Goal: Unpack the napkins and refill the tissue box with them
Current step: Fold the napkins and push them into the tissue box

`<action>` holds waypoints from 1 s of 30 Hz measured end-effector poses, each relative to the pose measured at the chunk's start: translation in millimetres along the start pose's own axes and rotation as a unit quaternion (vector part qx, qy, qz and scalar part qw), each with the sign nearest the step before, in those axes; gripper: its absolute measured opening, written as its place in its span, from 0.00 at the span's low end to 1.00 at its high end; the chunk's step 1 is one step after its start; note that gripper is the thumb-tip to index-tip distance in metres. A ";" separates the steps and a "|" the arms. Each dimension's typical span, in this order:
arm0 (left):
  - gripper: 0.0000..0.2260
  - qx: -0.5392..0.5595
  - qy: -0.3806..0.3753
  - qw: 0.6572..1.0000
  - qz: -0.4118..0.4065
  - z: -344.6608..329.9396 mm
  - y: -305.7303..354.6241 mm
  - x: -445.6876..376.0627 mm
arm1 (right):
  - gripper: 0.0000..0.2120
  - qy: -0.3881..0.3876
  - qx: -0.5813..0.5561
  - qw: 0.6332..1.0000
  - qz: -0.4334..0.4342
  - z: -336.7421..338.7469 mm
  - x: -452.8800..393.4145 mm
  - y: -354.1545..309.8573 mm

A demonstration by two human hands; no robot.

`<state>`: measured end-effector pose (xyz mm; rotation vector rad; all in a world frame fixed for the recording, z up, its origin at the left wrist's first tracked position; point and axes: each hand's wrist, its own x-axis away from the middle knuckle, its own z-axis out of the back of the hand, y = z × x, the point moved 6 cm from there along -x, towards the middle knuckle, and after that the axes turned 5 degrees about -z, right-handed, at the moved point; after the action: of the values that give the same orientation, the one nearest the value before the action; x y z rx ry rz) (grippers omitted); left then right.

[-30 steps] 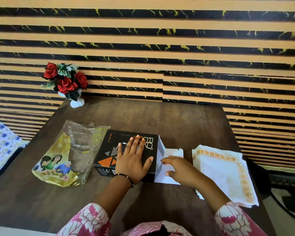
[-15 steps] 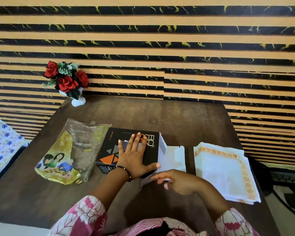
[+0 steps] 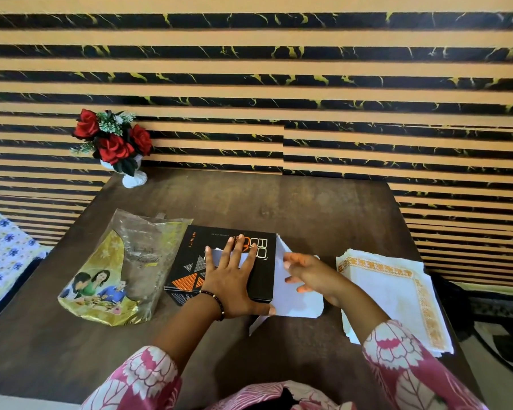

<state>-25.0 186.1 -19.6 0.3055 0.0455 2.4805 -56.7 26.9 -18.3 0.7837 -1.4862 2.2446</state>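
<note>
A black tissue box (image 3: 196, 255) with orange triangles lies on the dark wooden table (image 3: 308, 214). My left hand (image 3: 233, 276) presses flat on its top, fingers spread over a white napkin showing in the slot. The box's white end flap (image 3: 296, 300) hangs open on the right side. My right hand (image 3: 307, 272) rests on that flap with fingers loosely extended. A stack of white napkins (image 3: 391, 294) with an orange patterned border lies to the right of the box. The empty clear and gold napkin wrapper (image 3: 122, 270) lies left of the box.
A white vase of red roses (image 3: 114, 143) stands at the table's back left corner. A striped wall runs directly behind the table. A blue-flowered cloth (image 3: 4, 255) lies beyond the left edge. The table's right edge runs just past the napkin stack.
My right hand moved from near the front of the box up onto the open white end flap. The left hand stayed flat on the box top.
</note>
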 end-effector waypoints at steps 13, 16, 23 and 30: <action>0.55 -0.011 -0.014 1.000 0.003 -1.9 -0.5 -2.0 | 0.18 0.046 -0.014 0.998 0.028 -1.1 -35.2 -41.7; 0.54 -0.006 -0.017 1.000 0.006 -1.0 0.6 -1.4 | 0.16 0.057 -0.006 0.998 0.029 -1.8 -42.3 -37.4; 0.53 -0.033 -0.008 0.999 0.016 1.8 6.5 0.5 | 0.14 0.064 0.018 0.997 0.034 3.6 -46.9 -36.4; 0.55 -0.038 0.001 0.999 0.013 0.2 5.7 1.6 | 0.23 0.148 0.149 0.972 0.101 1.3 -30.4 3.1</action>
<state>-29.5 182.5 -18.5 0.2732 -0.0530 2.5014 -34.0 25.1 -38.8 0.3614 -1.1498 2.6394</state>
